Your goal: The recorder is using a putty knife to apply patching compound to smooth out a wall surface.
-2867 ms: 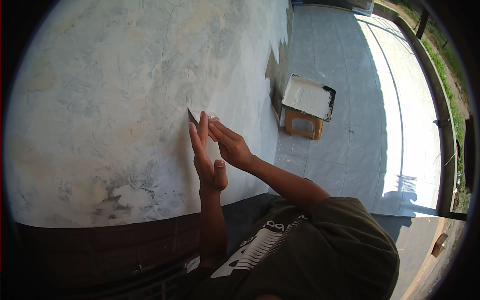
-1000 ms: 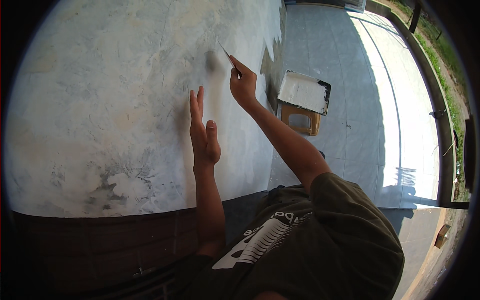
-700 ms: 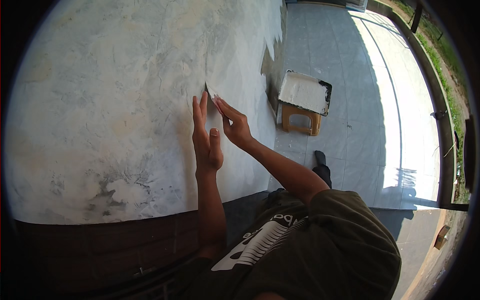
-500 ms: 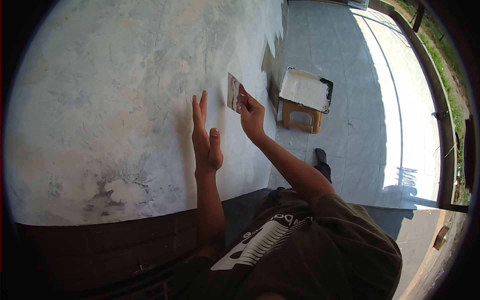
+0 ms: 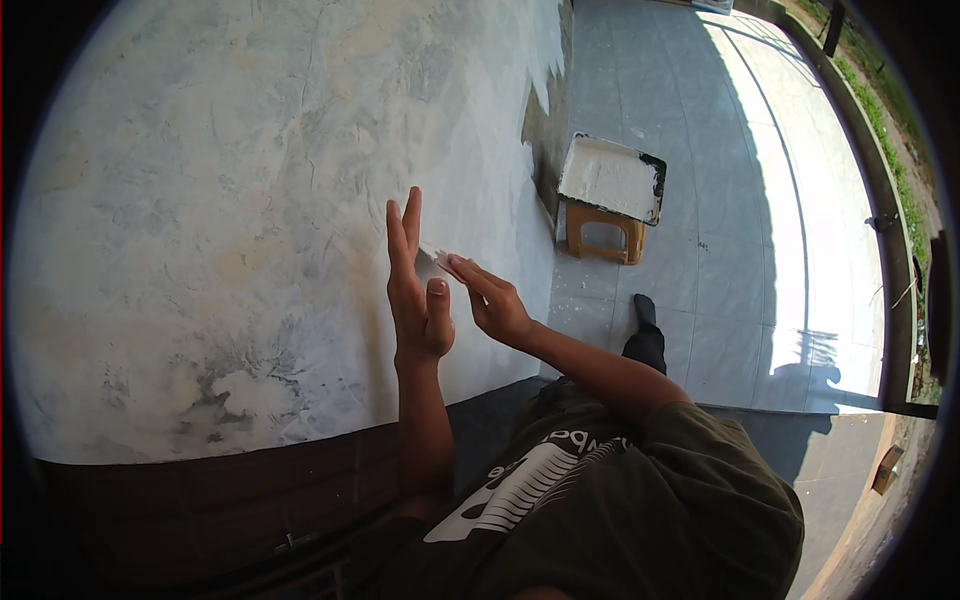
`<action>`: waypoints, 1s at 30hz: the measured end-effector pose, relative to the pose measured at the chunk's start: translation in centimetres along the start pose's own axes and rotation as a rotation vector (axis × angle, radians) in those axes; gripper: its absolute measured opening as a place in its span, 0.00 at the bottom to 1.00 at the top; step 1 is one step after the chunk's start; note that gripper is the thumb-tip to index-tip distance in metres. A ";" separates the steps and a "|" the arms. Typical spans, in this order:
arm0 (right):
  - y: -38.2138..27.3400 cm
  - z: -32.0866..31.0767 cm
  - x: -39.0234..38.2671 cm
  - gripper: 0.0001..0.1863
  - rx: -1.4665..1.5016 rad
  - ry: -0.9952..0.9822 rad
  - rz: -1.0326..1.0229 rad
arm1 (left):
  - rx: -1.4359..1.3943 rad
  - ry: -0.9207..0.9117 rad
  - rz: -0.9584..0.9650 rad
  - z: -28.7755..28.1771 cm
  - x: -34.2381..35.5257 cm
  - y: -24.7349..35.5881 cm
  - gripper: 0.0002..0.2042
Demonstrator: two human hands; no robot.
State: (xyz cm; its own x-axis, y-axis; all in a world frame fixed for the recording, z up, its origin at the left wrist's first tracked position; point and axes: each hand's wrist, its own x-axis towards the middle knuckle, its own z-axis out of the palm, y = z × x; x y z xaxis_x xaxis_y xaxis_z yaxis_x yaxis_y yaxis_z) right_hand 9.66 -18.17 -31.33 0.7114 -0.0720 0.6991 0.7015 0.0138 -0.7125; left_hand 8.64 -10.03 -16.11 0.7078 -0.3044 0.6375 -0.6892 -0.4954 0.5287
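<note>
A putty scraper [image 5: 430,264] with a thin flat blade is gripped in my right hand [image 5: 497,304], its fingers laid along the tool. The blade meets the wall [image 5: 250,180], close beside my left hand [image 5: 416,300] and partly hidden behind its thumb. My left hand is raised at the wall with its fingers stretched out and its thumb apart, holding nothing; whether its palm touches the surface I cannot tell. White and grey patches of filler cover the wall, with a darker rough spot low on the left.
Right of the wall, a black-rimmed tray [image 5: 659,180] of white paste rests on a brown stool [image 5: 634,240]. Grey tiles make up the floor [image 5: 700,290], sunlit at the far right along a low ledge [image 5: 893,200]. My foot [image 5: 645,312] stands below the stool.
My right hand has brought the scraper down and left, from a spot apart from my left hand to right beside it. The blade has turned nearly edge-on. My left hand has hardly moved.
</note>
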 end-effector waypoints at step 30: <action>4.3 -0.2 12.0 0.19 0.146 0.462 0.506 | -0.033 -0.019 -0.043 0.6 0.0 -1.7 0.41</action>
State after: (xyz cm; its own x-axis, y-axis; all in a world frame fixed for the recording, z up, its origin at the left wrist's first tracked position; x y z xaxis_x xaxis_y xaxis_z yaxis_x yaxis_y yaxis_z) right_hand 21.21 -19.22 -25.95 0.8844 -0.4372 0.1632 0.3099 0.2887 -0.9059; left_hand 9.93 -9.73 -17.32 0.7396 -0.2988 0.6031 -0.6625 -0.4816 0.5738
